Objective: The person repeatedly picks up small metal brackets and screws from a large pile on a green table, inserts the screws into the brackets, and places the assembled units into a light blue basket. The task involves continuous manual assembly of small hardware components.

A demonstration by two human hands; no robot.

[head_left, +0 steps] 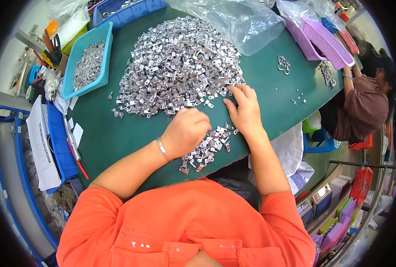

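Observation:
A large heap of small bent metal brackets covers the middle of the green table. Between my forearms, by the table's near edge, lies a smaller loose group of the same brackets. My left hand is closed beside that group, fingers curled in; whatever they may hold is hidden. At the right edge of the large heap is my right hand, thumb and index finger apart, its fingertips close to the outermost brackets. No piece shows between them.
A turquoise tray of metal parts stands left of the heap, with a blue bin behind it. Clear plastic sheeting lies at the back. Purple trays and metal rings are at right, near a seated co-worker.

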